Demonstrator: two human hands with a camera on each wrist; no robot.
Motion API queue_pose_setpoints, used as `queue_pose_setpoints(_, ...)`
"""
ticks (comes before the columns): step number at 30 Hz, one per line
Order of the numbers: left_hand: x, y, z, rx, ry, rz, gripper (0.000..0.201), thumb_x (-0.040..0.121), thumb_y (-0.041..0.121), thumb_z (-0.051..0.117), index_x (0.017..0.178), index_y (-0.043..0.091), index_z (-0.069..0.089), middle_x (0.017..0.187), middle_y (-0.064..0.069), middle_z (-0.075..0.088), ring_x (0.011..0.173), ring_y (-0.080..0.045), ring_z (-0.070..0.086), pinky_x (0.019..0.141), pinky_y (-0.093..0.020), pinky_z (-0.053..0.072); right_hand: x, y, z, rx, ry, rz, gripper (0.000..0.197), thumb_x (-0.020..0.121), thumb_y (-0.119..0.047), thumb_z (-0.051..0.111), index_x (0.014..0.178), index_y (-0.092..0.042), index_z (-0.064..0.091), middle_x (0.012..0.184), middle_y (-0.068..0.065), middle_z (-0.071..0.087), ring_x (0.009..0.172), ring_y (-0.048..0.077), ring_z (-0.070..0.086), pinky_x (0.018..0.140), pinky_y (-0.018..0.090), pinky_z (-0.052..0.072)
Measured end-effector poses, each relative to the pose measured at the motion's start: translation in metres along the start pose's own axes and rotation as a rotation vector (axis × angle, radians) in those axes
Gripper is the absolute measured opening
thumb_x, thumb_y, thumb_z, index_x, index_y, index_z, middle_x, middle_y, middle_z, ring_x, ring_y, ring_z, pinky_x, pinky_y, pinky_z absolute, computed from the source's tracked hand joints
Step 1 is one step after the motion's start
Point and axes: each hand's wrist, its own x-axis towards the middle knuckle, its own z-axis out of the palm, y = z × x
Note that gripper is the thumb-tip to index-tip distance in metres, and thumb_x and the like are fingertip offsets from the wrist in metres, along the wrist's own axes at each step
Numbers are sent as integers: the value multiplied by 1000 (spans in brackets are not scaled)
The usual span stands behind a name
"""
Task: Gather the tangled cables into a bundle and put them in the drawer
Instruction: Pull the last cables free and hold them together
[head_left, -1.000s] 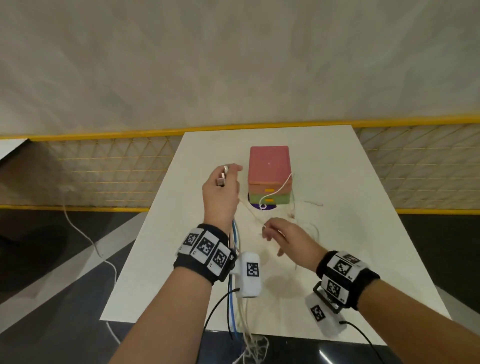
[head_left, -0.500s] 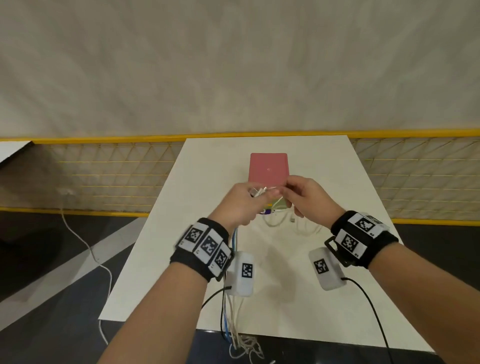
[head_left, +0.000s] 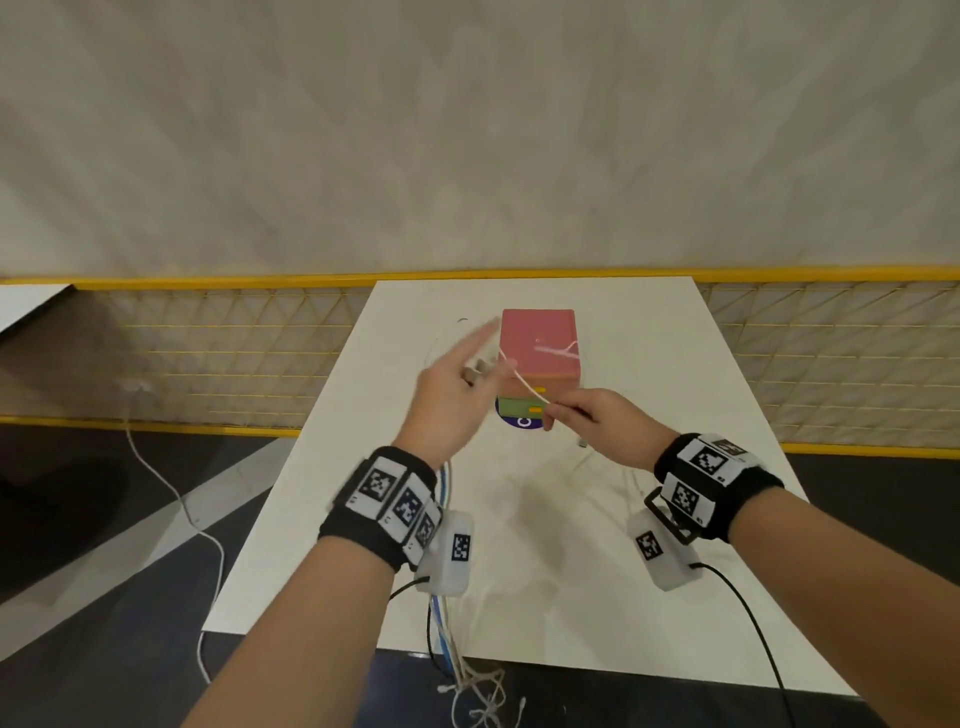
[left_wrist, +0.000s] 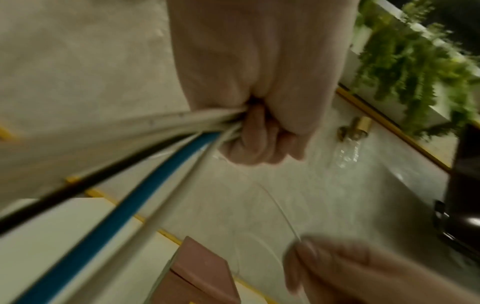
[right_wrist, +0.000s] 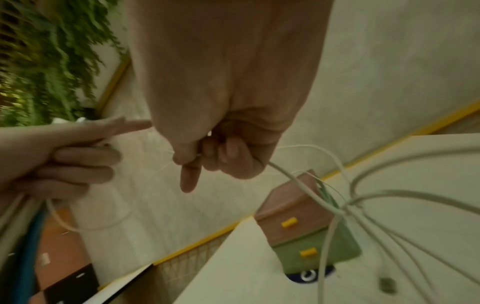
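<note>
My left hand is raised left of the drawer box, blurred, and grips a bundle of white, blue and black cables in its curled fingers. The bundle hangs past my wrist and over the table's near edge, ending in a tangle. My right hand pinches a white cable stretched between both hands, in front of the box. More white loops and a plug dangle below that hand. The pink and green drawers with yellow handles look shut.
The white table is narrow, with open edges left, right and near. A yellow mesh fence runs behind it. A white cord lies on the dark floor at left. Black leads hang from both wrist cameras.
The hands were together in front of the box. Now the left hand has swung up and left while the right drew back towards me, pulling the white cable taut between them.
</note>
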Motion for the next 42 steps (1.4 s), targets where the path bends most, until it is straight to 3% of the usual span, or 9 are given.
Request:
queue_pose_setpoints(4, -4, -3, 18, 247, -187, -23, 20, 92, 40, 63, 86, 21, 66, 62, 3, 53, 52, -10, 41, 47, -12, 32, 4, -21, -3, 39, -3, -148, 25, 99, -16, 44, 96, -5, 65, 86, -6, 66, 74, 0, 56, 68, 8, 41)
queue_pose_setpoints(8, 3, -8, -5, 187, 187, -12, 34, 93, 39, 62, 70, 15, 51, 57, 8, 45, 50, -5, 41, 48, -14, 32, -4, 4, -7, 48, 4, 1, 26, 101, -22, 38, 96, -14, 62, 71, -2, 49, 52, 4, 39, 56, 23, 36)
queue_pose_setpoints(13, 5, -14, -24, 203, 349, -79, 26, 95, 34, 60, 77, 15, 54, 59, 7, 46, 56, -13, 43, 52, -24, 35, -14, 27, -5, 1, 4, 89, 28, 101, -21, 35, 84, -21, 58, 68, 14, 48, 53, 17, 43, 57, 28, 41)
queue_pose_setpoints(17, -6, -7, -1, 127, 50, 5, 22, 92, 33, 64, 114, 31, 65, 66, 11, 54, 55, 0, 49, 55, -6, 39, -2, 8, 1, -16, 32, 3, 25, 100, -22, 39, 104, -17, 63, 79, 5, 59, 54, 10, 46, 59, 25, 45)
queue_pose_setpoints(20, -8, -5, 16, 283, -122, 19, 20, 92, 39, 63, 91, 20, 65, 67, 9, 53, 58, -8, 47, 51, -10, 36, 2, -16, 2, 20, 58, -72, 25, 101, -17, 39, 106, -17, 64, 73, -17, 57, 57, -2, 50, 57, 12, 41)
queue_pose_setpoints(29, 1, -1, -28, 61, 500, -17, 24, 96, 34, 58, 88, 11, 60, 59, 7, 45, 50, -7, 40, 54, -25, 35, -11, 18, 5, -5, 22, 91, 27, 101, -20, 36, 90, -12, 59, 73, -1, 53, 63, 13, 51, 67, 29, 47)
queue_pose_setpoints(34, -15, 13, -8, 64, 53, 107, 37, 92, 33, 65, 128, 33, 59, 64, 12, 53, 50, -2, 45, 53, -13, 41, -1, -21, -7, 12, 129, -30, 26, 100, -17, 41, 81, -7, 56, 62, -6, 43, 54, 2, 42, 56, 17, 33)
queue_pose_setpoints(37, -14, 14, 7, 196, -8, 122, 24, 91, 40, 64, 98, 18, 67, 61, 8, 52, 51, -6, 42, 50, -15, 35, 4, -49, -14, 23, 163, -149, 22, 99, -15, 43, 85, -8, 59, 64, -11, 47, 59, -3, 47, 58, 12, 36)
queue_pose_setpoints(42, -10, 17, -16, 83, 353, 127, 29, 95, 37, 59, 80, 12, 56, 58, 9, 44, 49, -5, 40, 48, -14, 30, -5, -31, -17, -6, 102, -67, 22, 100, -16, 41, 90, -6, 58, 72, -4, 56, 59, -3, 50, 62, 12, 40)
